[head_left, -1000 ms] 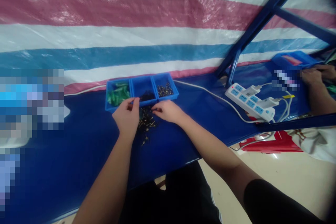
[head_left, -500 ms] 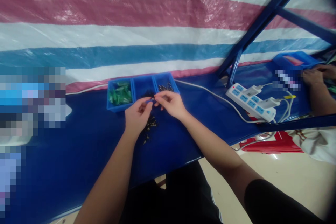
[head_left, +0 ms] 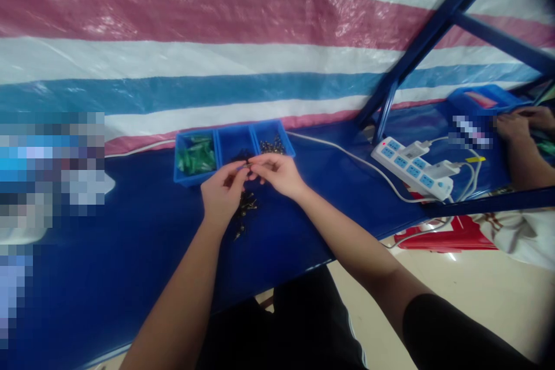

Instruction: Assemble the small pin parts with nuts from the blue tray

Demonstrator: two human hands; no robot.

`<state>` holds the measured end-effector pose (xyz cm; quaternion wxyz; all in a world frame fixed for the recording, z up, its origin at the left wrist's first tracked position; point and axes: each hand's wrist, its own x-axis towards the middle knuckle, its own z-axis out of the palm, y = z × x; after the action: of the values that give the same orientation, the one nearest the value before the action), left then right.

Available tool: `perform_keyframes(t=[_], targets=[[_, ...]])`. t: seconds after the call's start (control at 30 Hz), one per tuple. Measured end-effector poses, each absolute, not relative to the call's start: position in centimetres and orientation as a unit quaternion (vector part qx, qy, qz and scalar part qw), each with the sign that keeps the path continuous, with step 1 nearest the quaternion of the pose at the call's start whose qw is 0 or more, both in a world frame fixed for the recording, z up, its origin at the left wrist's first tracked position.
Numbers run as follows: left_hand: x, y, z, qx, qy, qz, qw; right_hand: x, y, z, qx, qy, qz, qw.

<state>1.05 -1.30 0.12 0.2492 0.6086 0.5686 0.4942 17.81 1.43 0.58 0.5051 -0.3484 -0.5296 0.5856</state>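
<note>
Fingers (head_left: 241, 171) of left hand (head_left: 221, 193) and right hand (head_left: 277, 173) pinch one small part (head_left: 245, 166) together, just before the blue tray (head_left: 234, 147), above loose screws (head_left: 245, 208).

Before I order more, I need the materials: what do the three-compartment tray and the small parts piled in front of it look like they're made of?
The three-compartment tray looks like moulded blue plastic: uniform colour, thin walls, dull sheen. The small parts on the blue table cover seem metal, dark with brassy glints, though blur leaves that open.

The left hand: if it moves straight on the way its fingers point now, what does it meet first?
Probably the right hand: the left hand points up-right, fingertips nearly meeting around a small part. Depth is unclear.
</note>
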Motion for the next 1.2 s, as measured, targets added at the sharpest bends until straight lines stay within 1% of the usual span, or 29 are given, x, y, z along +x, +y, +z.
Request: perform_keyframes(t=[0.17, 0.33, 0.43, 0.57, 0.97, 1.2], targets=[[1.1, -1.2, 0.1, 0.614, 0.559, 0.493, 0.261, 17.8, 1.2, 0.3, -0.382, -0.557, 0.533, 0.51], [1.3, -1.3, 0.3, 0.615, 0.556, 0.489, 0.269, 18.3, 1.1, 0.3, -0.407, -0.643, 0.394, 0.516], [1.3, -1.2, 0.3, 0.608, 0.555, 0.497, 0.275, 18.5, 1.0, 0.4, -0.416, -0.673, 0.347, 0.504], [1.3, -1.2, 0.2, 0.618, 0.558, 0.481, 0.275, 18.3, 0.9, 0.5, -0.438, -0.66, 0.358, 0.495], [0.8, -1.1, -0.7, 0.649, 0.545, 0.471, 0.246, 18.3, 1.4, -0.2, -0.405, -0.662, 0.363, 0.516], [0.8, -1.1, -1.0, 0.653, 0.559, 0.455, 0.231, 18.4, 1.2, 0.2, -0.433, -0.665, 0.354, 0.495]])
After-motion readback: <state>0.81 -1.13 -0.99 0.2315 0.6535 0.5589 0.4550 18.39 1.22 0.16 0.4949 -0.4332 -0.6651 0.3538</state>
